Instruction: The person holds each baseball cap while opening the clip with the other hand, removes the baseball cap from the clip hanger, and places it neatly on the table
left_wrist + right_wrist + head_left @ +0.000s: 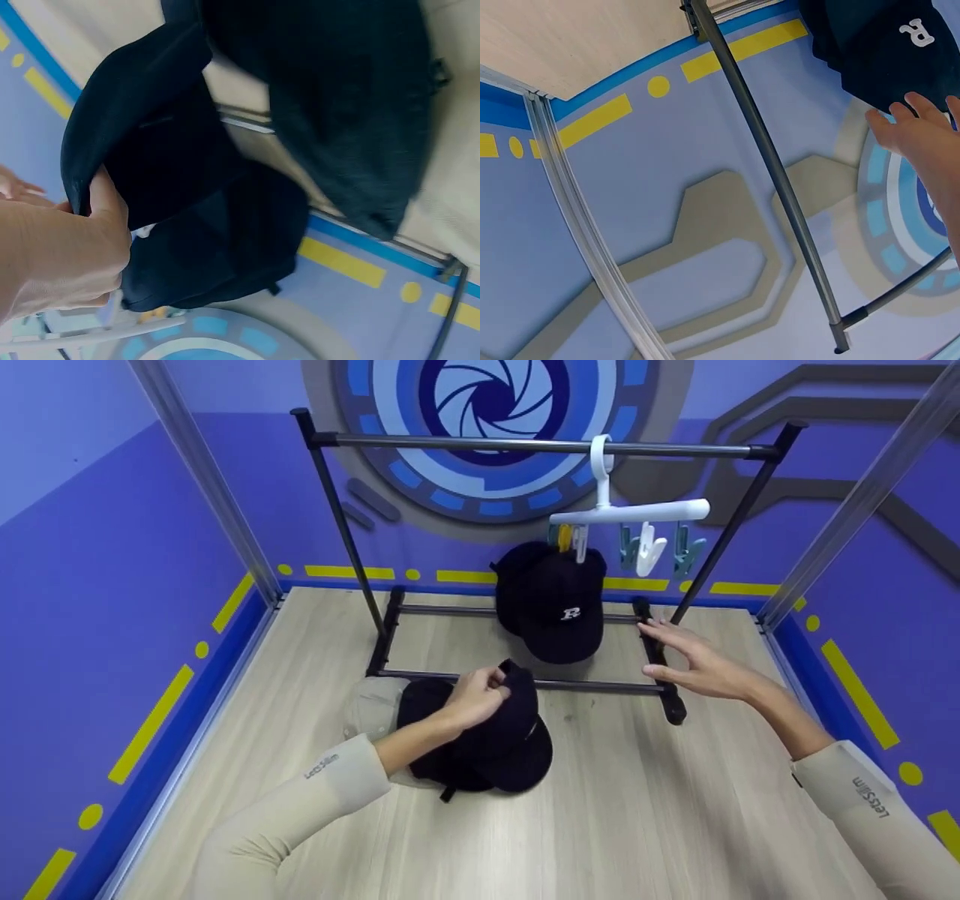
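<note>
My left hand (476, 699) pinches the edge of a black cap (517, 727), whose brim points down toward the front right. In the left wrist view, the held cap (142, 112) partly hides my fingertips. Right beside it are another black cap (424, 712) and a beige cap (375, 701). My right hand (697, 664) hovers near the rack's right foot with its fingers extended, holding nothing. A black cap with a white R (562, 607) hangs below the left end of a white clip hanger (630, 513); a dark part behind it is partly covered.
A dark metal rack (465, 441) stands at the back, and the hanger hooks over its top bar. Teal and white clips (649, 549) dangle on the hanger's right side. The lower rack bar (600, 687) crosses behind the held cap. Blue walls surround the wooden floor (600, 825).
</note>
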A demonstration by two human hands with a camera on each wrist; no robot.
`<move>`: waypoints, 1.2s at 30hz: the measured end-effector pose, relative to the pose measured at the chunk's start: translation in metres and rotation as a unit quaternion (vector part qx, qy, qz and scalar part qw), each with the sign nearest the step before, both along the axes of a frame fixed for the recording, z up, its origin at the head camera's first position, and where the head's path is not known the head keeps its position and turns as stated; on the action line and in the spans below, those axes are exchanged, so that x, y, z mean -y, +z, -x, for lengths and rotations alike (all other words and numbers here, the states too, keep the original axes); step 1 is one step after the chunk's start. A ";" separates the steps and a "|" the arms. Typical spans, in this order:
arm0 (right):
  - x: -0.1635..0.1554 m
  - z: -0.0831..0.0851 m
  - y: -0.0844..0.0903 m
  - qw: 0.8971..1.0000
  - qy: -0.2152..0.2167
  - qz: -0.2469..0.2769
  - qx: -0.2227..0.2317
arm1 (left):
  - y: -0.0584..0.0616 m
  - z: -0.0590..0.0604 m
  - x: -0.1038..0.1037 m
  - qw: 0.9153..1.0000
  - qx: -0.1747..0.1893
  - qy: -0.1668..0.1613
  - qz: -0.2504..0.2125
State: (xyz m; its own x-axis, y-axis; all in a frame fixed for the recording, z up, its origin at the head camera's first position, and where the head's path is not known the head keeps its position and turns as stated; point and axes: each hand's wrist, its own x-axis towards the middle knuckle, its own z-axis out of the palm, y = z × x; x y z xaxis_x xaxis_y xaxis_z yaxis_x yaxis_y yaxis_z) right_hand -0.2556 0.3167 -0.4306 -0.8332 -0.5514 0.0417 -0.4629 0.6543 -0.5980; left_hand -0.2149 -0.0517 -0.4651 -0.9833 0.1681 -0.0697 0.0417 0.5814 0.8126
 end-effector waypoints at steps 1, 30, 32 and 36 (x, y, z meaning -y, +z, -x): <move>0.000 0.000 -0.001 1.000 -0.001 -0.002 0.003 | -0.002 0.001 0.004 1.000 0.003 0.004 0.003; -0.024 -0.009 -0.019 0.998 -0.032 -0.046 0.019 | -0.023 0.018 0.071 0.977 0.203 0.016 -0.065; -0.025 -0.009 -0.020 0.998 -0.032 -0.048 0.017 | -0.024 0.017 0.073 0.980 0.195 0.021 -0.044; -0.028 -0.010 -0.022 0.998 -0.035 -0.050 0.018 | -0.028 0.018 0.080 0.984 0.177 0.013 -0.002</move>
